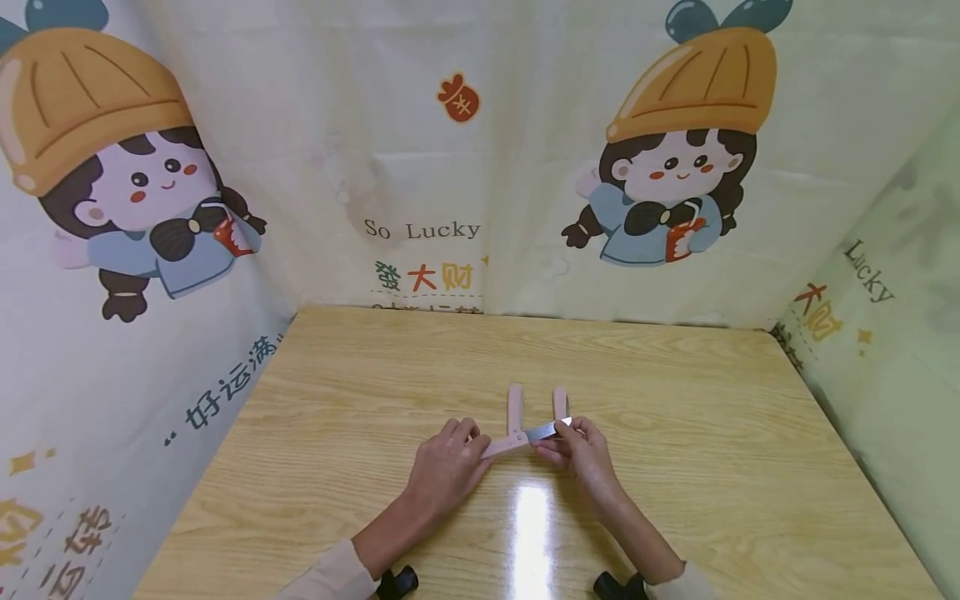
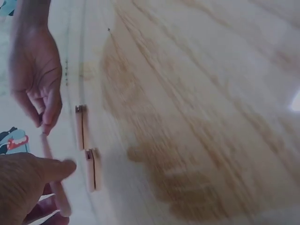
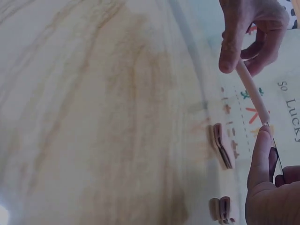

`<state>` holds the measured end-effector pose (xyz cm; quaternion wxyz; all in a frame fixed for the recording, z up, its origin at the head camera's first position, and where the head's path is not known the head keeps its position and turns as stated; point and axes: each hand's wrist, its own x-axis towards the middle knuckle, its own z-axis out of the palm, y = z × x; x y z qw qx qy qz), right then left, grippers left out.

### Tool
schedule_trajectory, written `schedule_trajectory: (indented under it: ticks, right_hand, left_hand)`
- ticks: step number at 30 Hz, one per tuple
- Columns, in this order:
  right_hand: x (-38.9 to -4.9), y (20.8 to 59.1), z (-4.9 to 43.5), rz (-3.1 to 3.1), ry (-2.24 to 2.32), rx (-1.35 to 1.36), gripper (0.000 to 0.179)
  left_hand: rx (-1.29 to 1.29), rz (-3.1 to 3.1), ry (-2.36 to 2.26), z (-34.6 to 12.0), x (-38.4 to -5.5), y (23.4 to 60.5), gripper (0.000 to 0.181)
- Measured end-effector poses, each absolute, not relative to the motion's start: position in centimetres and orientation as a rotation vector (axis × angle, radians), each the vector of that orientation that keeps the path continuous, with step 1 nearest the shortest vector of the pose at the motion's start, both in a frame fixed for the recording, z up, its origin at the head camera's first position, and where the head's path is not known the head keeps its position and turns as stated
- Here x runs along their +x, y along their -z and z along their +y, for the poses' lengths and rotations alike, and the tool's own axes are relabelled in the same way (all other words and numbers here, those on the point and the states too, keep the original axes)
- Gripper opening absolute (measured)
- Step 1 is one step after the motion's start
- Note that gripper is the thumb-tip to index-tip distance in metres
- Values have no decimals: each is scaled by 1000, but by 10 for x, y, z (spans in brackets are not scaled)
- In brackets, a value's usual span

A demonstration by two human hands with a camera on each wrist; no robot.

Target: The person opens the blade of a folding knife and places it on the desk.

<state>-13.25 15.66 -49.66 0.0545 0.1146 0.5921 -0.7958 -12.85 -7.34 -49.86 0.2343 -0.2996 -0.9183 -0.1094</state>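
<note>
A pink folding knife (image 1: 506, 446) is held between both hands above the table, its silver blade (image 1: 542, 432) swung out from the handle. My left hand (image 1: 448, 458) grips the end of the pink handle. At the other side, my right hand (image 1: 588, 462) pinches the blade between thumb and fingers; the right wrist view shows the blade (image 3: 278, 157) partly hidden by those fingers. Just beyond the hands, two more pink folding knives lie folded on the table, one on the left (image 1: 514, 408) and one on the right (image 1: 561, 403).
The wooden table (image 1: 337, 400) carries a bright light reflection near its front. Behind and beside it hang pale printed cloths (image 1: 540, 208) with cartoon figures and lettering. Black straps or mounts (image 1: 397, 582) show at the wrists.
</note>
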Motion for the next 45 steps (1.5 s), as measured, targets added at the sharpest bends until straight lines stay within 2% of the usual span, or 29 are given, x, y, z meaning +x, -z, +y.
schedule_trajectory:
  ticks: [11,20,32,37,45]
  right_hand:
    - [-136,493,157,1767,2521,225,25]
    - [-133,496,158,1878,2502,167,38]
    - [-132,498,160,1948,2506,192,29]
    - [-130,498,161,1970,2478,200,31]
    - [-130,501,163,1985,2460,206,31]
  left_hand:
    - [-810,-2390,251,-73,-139,498,17]
    - [-647,-2474,545,-76,-153,499,15]
    - [-330,-2773,1296,-91,-182,501,15]
    - [-196,-2838,1343,-93,-189,506,15]
    - [-156,-2840,1332,-93,-194,507,17]
